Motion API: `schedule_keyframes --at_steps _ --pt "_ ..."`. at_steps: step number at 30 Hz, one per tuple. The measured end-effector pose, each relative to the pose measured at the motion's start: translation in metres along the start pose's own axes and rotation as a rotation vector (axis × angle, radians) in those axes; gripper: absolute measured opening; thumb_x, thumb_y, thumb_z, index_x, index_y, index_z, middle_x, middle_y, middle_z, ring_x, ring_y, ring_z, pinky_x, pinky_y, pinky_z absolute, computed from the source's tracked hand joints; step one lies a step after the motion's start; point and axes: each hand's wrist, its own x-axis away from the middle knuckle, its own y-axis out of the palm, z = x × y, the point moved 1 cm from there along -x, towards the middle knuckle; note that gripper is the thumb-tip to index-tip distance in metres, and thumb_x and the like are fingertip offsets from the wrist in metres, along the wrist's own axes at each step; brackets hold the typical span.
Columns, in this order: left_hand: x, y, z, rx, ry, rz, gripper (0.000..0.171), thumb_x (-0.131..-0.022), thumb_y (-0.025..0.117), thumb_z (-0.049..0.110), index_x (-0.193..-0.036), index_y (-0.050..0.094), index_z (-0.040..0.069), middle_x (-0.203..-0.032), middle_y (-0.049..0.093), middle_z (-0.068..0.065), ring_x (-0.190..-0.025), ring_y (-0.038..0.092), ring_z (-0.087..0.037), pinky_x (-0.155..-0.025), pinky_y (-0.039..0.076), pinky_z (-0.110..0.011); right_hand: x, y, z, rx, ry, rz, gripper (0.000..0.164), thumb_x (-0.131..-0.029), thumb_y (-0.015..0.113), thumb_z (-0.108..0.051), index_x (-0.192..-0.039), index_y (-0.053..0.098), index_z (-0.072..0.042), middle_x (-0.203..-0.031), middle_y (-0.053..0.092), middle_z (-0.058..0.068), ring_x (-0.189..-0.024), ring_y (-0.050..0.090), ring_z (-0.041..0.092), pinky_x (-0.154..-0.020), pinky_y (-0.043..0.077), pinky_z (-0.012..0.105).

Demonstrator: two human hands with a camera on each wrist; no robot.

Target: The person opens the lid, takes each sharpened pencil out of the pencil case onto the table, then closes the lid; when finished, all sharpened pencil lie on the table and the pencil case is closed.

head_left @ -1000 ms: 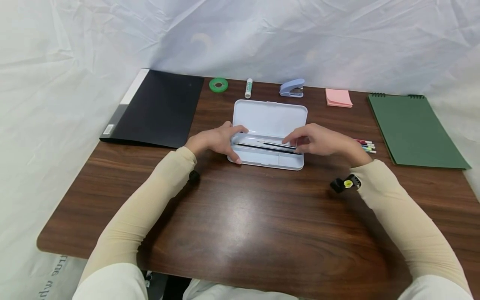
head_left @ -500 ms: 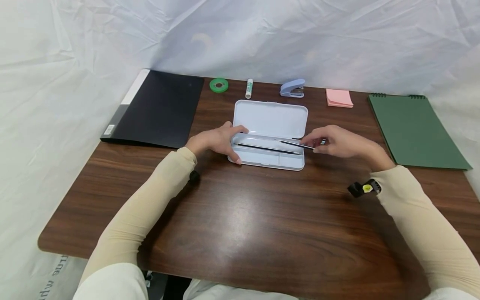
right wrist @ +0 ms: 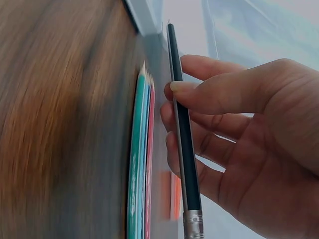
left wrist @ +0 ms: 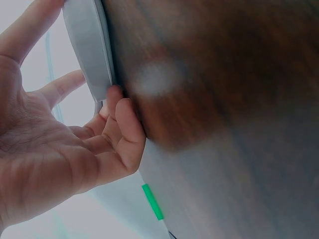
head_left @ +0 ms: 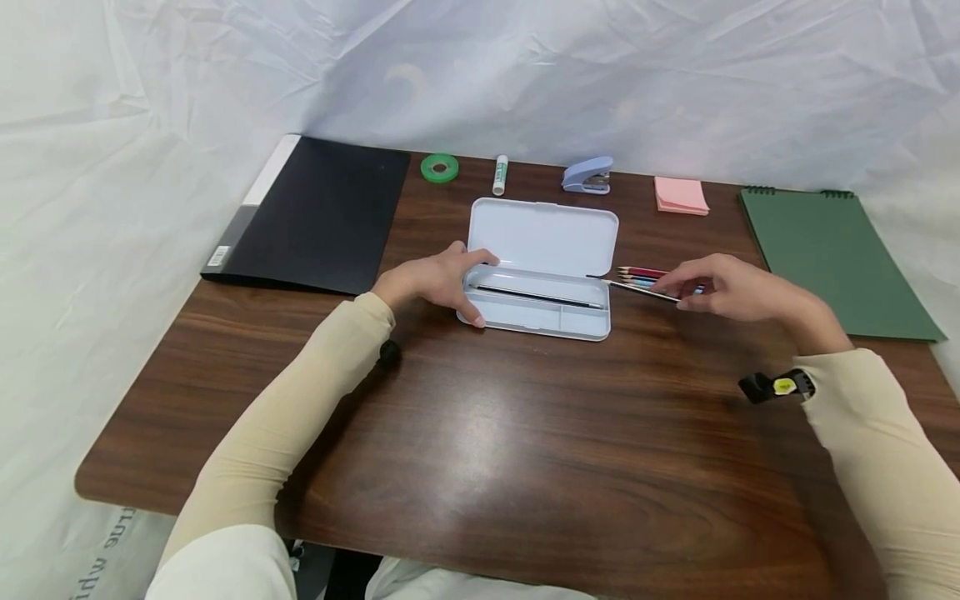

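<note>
An open white pencil case (head_left: 543,237) lies on the table, its lid tipped back. Its left end is in the grip of my left hand (head_left: 437,279), thumb at the front edge and fingers by the hinge side. One dark pencil (head_left: 540,297) rests in the long compartment. To the right of the case, my right hand (head_left: 731,287) pinches a second black pencil (right wrist: 187,149) between thumb and fingers, its sharpened point facing the case. Beneath and behind that hand lie several coloured pencils (right wrist: 133,149), side by side on the table.
A black folder (head_left: 322,217) lies at left. Along the back stand green tape (head_left: 430,169), a glue stick (head_left: 500,176), a lavender stapler (head_left: 587,176) and pink sticky notes (head_left: 681,196). At right is a green spiral pad (head_left: 832,258).
My right hand has lifted the black pencil out of the case and carried it right, over the coloured pencils. The left hand has stayed on the case.
</note>
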Motion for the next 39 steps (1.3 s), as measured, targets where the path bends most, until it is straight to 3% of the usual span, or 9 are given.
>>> schedule_keyframes --at_steps 7,20,27,39 --pt "0.0 0.0 -0.001 0.001 -0.003 -0.002 0.098 -0.076 0.087 0.038 -0.155 0.03 0.026 -0.134 0.033 -0.016 -0.12 0.042 -0.028 -0.101 0.04 -0.043 0.009 0.001 0.017 0.021 0.118 0.009 0.031 -0.087 0.069 0.006 -0.114 0.074 -0.01 -0.113 0.072 0.008 -0.094 0.057 0.002 -0.079 0.048 0.024" --pt "0.001 -0.002 0.0 -0.013 0.017 -0.002 0.098 -0.077 0.086 0.036 -0.156 0.029 0.025 -0.134 0.033 -0.017 -0.119 0.044 -0.029 -0.1 0.041 -0.043 0.012 0.016 0.024 0.085 0.176 0.086 0.027 -0.085 0.069 0.008 -0.105 0.075 -0.008 -0.104 0.071 0.009 -0.078 0.055 0.008 -0.068 0.045 0.026" --pt "0.0 -0.002 0.0 -0.008 0.019 -0.004 0.098 -0.077 0.087 0.037 -0.156 0.029 0.026 -0.135 0.032 -0.017 -0.12 0.044 -0.029 -0.1 0.041 -0.044 0.014 0.022 0.019 0.179 0.157 0.103 0.025 -0.085 0.069 0.008 -0.107 0.074 -0.005 -0.098 0.069 0.009 -0.087 0.063 0.023 -0.068 0.047 0.036" --pt "0.0 -0.001 -0.002 -0.009 0.02 0.0 0.099 -0.077 0.087 0.039 -0.156 0.029 0.026 -0.136 0.032 -0.016 -0.12 0.044 -0.028 -0.101 0.041 -0.043 0.019 0.025 0.019 0.244 0.179 0.17 0.027 -0.082 0.069 0.011 -0.108 0.071 0.005 -0.091 0.07 0.015 -0.084 0.066 0.031 -0.074 0.052 0.052"
